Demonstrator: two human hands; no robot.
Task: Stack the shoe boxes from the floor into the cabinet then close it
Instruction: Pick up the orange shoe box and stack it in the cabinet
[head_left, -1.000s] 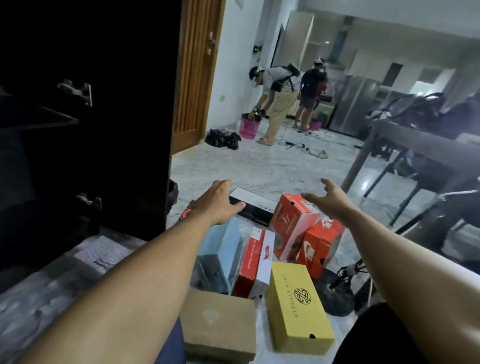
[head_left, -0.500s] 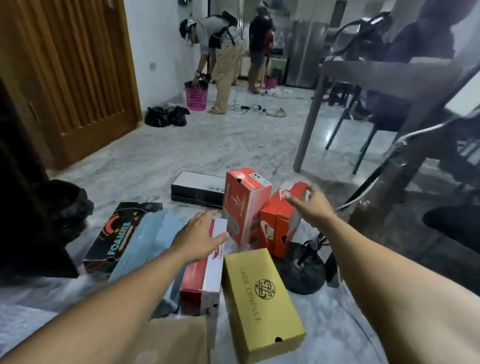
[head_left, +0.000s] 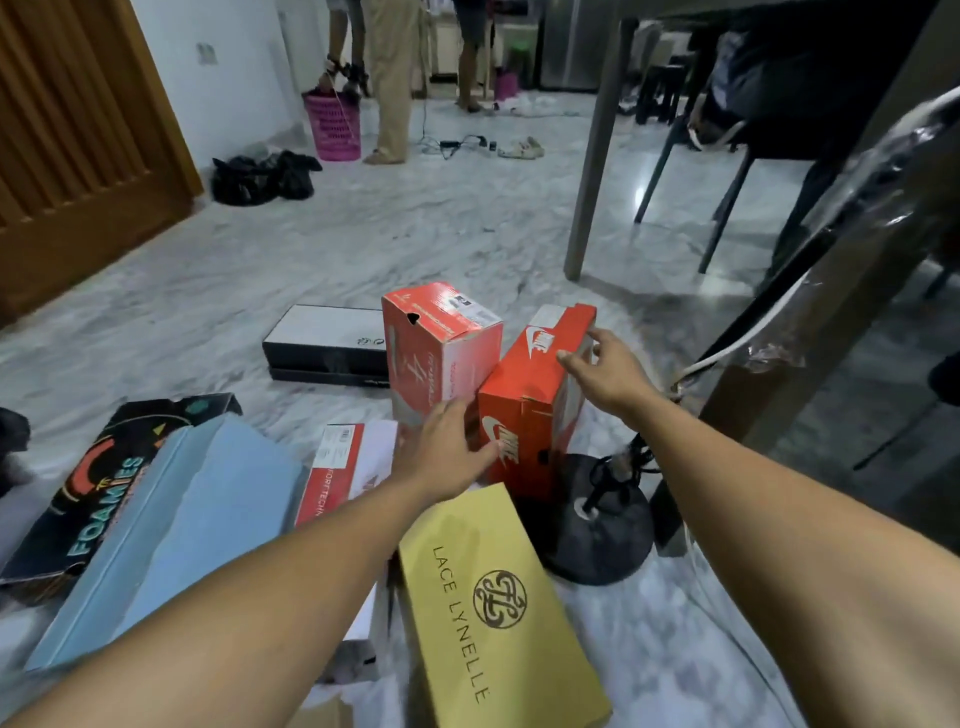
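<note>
Hands flank the tilted orange Nike cardboard shoe box (head_left: 530, 395) — your left hand (head_left: 447, 452) spread at its near-left corner, right hand (head_left: 610, 369) open against its far-right edge, neither gripping.

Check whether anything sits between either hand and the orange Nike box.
Nothing visible blocks it. The right hand is at the orange Nike box's upper right edge; the left hand is at its lower left corner, where the taller red box leans close.

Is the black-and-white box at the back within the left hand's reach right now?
Probably not directly. The left hand sits low against the tall red box, which stands upright between it and the black-and-white box; it would need to go around that box's left side.
</note>
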